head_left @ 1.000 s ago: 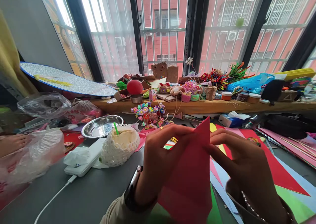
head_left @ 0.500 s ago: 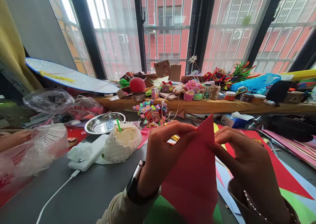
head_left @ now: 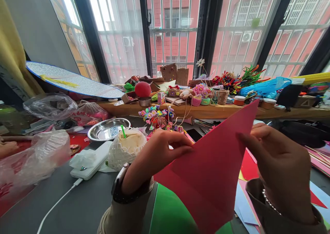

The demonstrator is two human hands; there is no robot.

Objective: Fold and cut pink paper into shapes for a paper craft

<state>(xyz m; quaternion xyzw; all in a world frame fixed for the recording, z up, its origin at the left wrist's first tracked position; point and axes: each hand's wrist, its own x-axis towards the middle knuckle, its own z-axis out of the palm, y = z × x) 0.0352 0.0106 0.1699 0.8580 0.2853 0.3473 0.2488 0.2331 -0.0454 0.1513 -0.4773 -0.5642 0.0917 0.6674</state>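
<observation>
Red sheet [head_left: 208,175] pinched by fingers of left hand [head_left: 161,151] and right hand [head_left: 286,161]; not yet set down; any finished crease unclear

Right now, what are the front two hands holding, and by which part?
Red paper: the left hand pinches its upper slanted edge, the right hand its right edge, near the pointed top corner.

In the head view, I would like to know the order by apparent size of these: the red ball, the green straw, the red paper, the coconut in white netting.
Largest to smallest, as they look:
1. red paper, helped by its nearness to the camera
2. coconut, partly hidden
3. red ball
4. green straw
</observation>
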